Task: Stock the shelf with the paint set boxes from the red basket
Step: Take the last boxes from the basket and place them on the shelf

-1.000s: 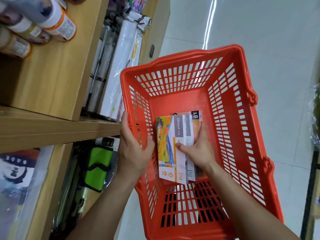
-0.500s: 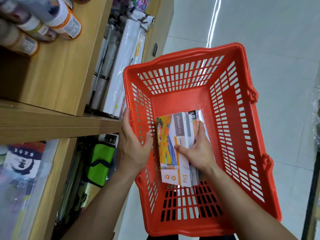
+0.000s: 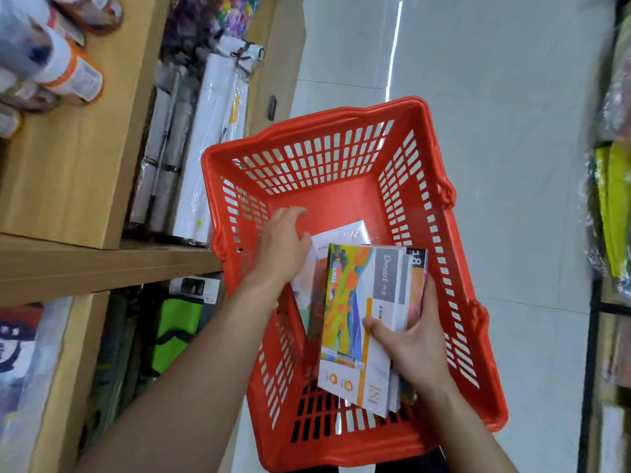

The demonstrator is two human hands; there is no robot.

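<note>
One red basket (image 3: 423, 172) sits low in the aisle, its left rim close against the wooden shelf (image 3: 102, 264). The right hand (image 3: 415, 343) has its grip closed on a small stack of paint set boxes (image 3: 355, 322), thumb on the top cover and fingers along the right edge; at least two boxes show in the stack, though the exact count cannot be told. The top box carries a bright painted landscape, a grey band with the word "Dmast", and an orange stripe; the box beneath shows "18" at its upper corner. The stack is raised inside the basket, tilted toward the camera. One more box (image 3: 341, 233) lies flat on the basket floor, partly under the left hand (image 3: 283, 244), whose grip is open, fingers spread and touching that box's edge. The far half of the basket floor is bare. On the shelf's upper level stand wrapped white rolls (image 3: 211, 141) and several labelled cans (image 3: 68, 73), blurred beyond reading. The pale floor (image 3: 495, 97) to the right is open.
</note>
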